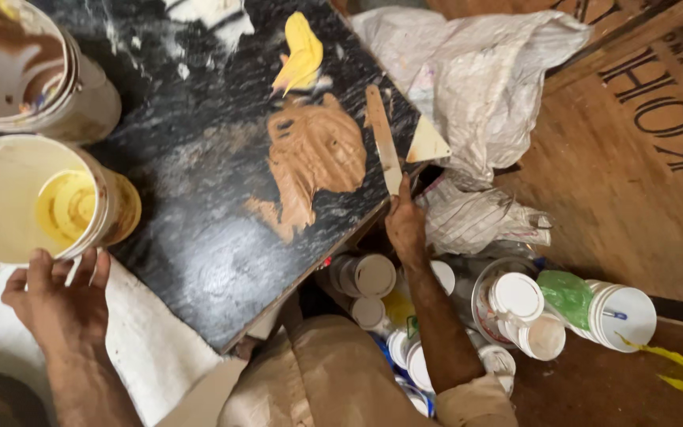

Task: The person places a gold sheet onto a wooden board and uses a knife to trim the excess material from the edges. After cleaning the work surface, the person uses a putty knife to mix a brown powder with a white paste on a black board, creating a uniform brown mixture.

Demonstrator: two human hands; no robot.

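Two bare hands work at a black, white-veined stone tabletop point(199, 237) set at a slant across the view. The right hand point(405, 225) is closed around the lower end of a flat wooden spatula point(381, 138), which lies on the slab and reaches away from the fingers toward the far edge. Just beside the blade, on the side toward the left hand, spreads a smeared patch of tan-brown paste point(314, 158), and beyond that, farther from the hand, sits a dab of yellow paste point(302, 55). A small cream triangular piece point(427, 145) rests at the slab's corner on the other side of the spatula. The left hand point(61, 304) grips the near rim of a pale bucket point(9, 198) holding yellow pigment, thumb and fingers curled over its edge; past it, farther from the hand, stands a second bucket point(33, 71) streaked with brown. Under the left wrist lies a white cloth point(144, 340). Below the right forearm, a cluster of white-lidded jars point(515, 304) crowds the floor, one wrapped in green plastic point(567, 296). Beyond the right hand, a crumpled, paint-stained sack point(476, 79) lies against brown plywood boards point(634, 198) that form the floor there, with yellow streaks near the lower edge.
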